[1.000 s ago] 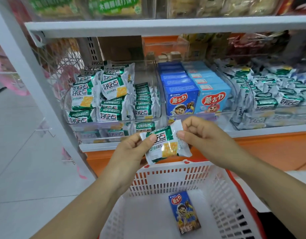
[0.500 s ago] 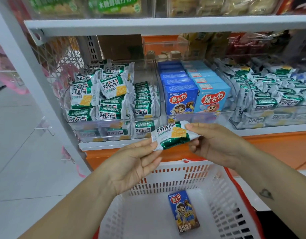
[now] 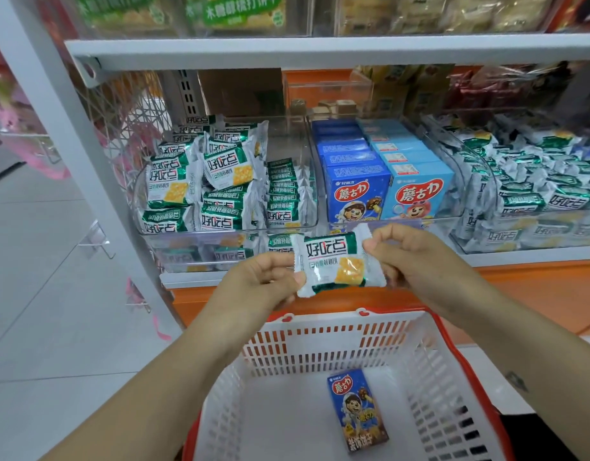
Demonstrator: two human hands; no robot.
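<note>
Cracker packet (image 3: 333, 264): held above the basket (image 3: 320, 347), pinched endwise by left hand (image 3: 263, 281) and right hand (image 3: 406, 257), not yet deposited; blue box (image 3: 356, 409) already lodged inside.

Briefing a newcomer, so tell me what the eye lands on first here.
A green-and-white cracker packet sits mid-frame, pinched at its ends by the left hand and right hand above a white shopping basket. One dark blue biscuit box lies on the basket floor. Behind, clear shelf bins hold more packets and blue boxes.
</note>
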